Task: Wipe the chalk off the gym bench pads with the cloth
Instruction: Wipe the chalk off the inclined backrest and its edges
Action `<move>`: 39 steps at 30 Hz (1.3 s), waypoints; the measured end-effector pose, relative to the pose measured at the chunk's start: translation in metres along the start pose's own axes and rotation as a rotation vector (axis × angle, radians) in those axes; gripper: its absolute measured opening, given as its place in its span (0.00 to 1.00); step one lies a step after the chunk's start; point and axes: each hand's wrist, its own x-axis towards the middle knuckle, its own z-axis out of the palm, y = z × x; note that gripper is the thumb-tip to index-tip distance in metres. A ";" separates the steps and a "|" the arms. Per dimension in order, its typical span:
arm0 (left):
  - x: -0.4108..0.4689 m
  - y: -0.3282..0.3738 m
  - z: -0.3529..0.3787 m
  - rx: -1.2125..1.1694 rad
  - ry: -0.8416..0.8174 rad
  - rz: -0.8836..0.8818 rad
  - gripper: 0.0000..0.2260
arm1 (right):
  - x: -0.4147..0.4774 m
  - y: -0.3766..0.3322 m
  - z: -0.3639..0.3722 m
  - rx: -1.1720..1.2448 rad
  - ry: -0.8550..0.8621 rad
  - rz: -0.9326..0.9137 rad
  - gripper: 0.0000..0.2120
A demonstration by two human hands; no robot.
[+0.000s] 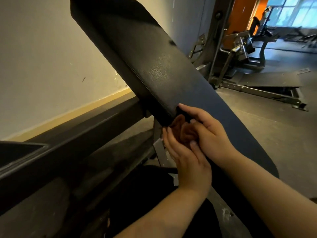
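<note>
Head camera view looking down at the bench: the black back pad [145,54] is tilted up toward the upper left, and the darker seat pad [240,127] runs off toward the lower right. Both hands meet right at the gap where the two pads join. The cloth [183,133] is a rusty-brown wad bunched up between them, sitting just under the bottom edge of the back pad. The left hand [187,158] cups it from below with fingers curled up round it, thumb lying on top. The right hand [212,134] comes in from the right with its fingers folded over the cloth, and one fingertip touches the back pad's lower corner. There's a pale speckled patch higher up on the back pad – chalk or just glare, can't tell. Gym machines [240,48] stand in the background on the dark floor [274,121], with a cream wall [42,57] on the left.
</note>
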 end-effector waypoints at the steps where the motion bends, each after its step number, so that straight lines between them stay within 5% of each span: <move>1: 0.008 0.001 -0.004 -0.015 0.001 0.008 0.31 | -0.008 0.004 -0.004 -0.016 0.001 0.006 0.22; 6: 0.070 0.000 -0.019 -0.149 0.124 -0.015 0.28 | -0.041 0.016 -0.018 -0.098 -0.005 0.075 0.23; 10: 0.010 -0.010 0.011 -0.083 0.153 0.029 0.29 | -0.059 0.021 -0.024 -0.052 0.075 0.072 0.21; 16: -0.120 -0.047 0.047 0.159 -0.216 -0.011 0.42 | -0.100 0.041 -0.047 0.005 0.090 0.141 0.22; 24: -0.037 -0.035 0.025 -0.097 0.068 0.073 0.29 | -0.132 0.055 -0.039 -0.054 0.162 0.155 0.22; 29: -0.098 -0.044 0.035 -0.101 -0.144 -0.103 0.41 | -0.156 0.058 -0.041 -0.048 0.197 0.126 0.21; 34: -0.141 -0.069 0.022 0.176 -0.489 0.124 0.36 | -0.189 0.059 -0.053 -0.251 -0.028 0.090 0.28; 39: -0.138 -0.050 0.011 0.122 -0.461 -0.047 0.40 | -0.185 0.061 -0.040 -0.253 0.232 0.079 0.15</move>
